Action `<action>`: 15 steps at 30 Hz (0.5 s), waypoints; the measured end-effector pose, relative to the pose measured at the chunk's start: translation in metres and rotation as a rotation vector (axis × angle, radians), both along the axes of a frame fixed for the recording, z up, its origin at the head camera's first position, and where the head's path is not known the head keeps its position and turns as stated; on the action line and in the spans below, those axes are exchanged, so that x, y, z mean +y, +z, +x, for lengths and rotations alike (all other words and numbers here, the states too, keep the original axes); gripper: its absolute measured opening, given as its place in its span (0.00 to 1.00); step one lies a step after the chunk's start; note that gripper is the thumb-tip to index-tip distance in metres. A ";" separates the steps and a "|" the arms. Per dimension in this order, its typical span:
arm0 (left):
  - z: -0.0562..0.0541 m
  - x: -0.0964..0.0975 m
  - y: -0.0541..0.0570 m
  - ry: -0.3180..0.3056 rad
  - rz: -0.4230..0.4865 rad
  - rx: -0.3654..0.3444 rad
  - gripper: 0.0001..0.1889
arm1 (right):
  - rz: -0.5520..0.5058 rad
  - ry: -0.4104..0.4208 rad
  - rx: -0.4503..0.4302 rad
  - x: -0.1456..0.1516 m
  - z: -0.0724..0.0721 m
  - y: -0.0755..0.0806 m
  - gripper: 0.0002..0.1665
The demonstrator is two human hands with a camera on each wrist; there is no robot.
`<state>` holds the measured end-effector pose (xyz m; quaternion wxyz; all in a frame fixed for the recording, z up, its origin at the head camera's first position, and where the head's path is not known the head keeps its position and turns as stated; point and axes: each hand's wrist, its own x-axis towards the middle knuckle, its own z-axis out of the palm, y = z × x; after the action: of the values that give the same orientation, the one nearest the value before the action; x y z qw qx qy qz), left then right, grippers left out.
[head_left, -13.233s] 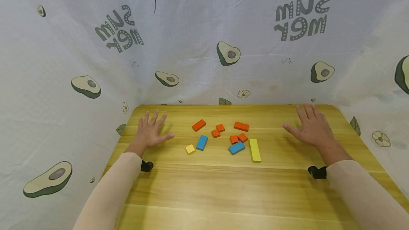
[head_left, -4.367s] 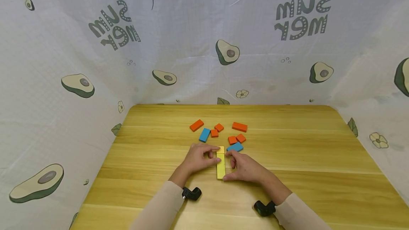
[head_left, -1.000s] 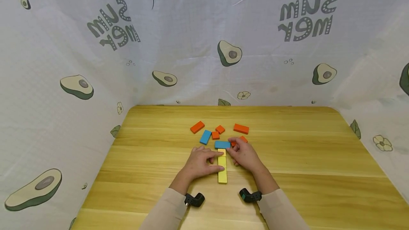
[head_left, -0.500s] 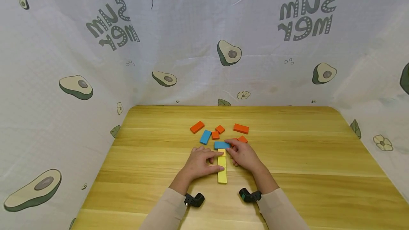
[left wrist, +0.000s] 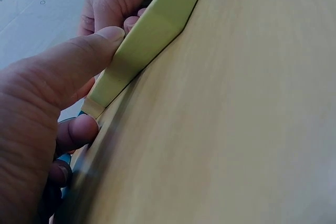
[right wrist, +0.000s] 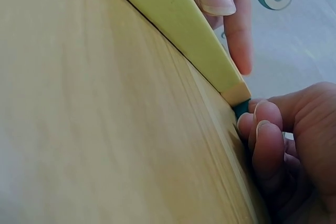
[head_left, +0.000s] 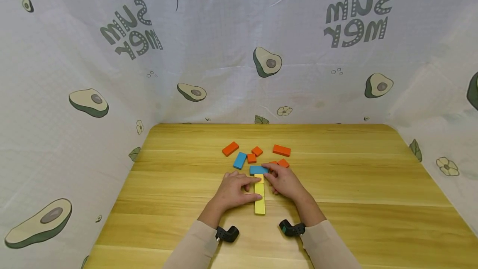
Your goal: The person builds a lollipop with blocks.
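While our right hand (head_left: 285, 182) pinches a flat blue rectangular block (head_left: 255, 170) on the wood-grained table (head_left: 373, 177), our left hand (head_left: 231, 189) rests extended fingers on a small orange-yellow square block (head_left: 258, 176) and long yellow rectangular block (head_left: 259, 208) just nearer.

The right grip (head_left: 285, 181) hides most of one small orange block (head_left: 274, 162).

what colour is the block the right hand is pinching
The block is blue; the head view shows it best.
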<state>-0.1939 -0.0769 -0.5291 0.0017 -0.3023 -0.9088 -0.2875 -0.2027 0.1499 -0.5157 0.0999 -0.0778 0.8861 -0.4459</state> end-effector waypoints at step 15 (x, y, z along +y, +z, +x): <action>0.001 0.001 0.000 0.019 -0.001 -0.023 0.27 | -0.017 0.013 -0.009 0.001 0.000 0.000 0.29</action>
<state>-0.1933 -0.0754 -0.5295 -0.0063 -0.2903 -0.9117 -0.2908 -0.2029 0.1504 -0.5156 0.1060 -0.0825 0.8813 -0.4531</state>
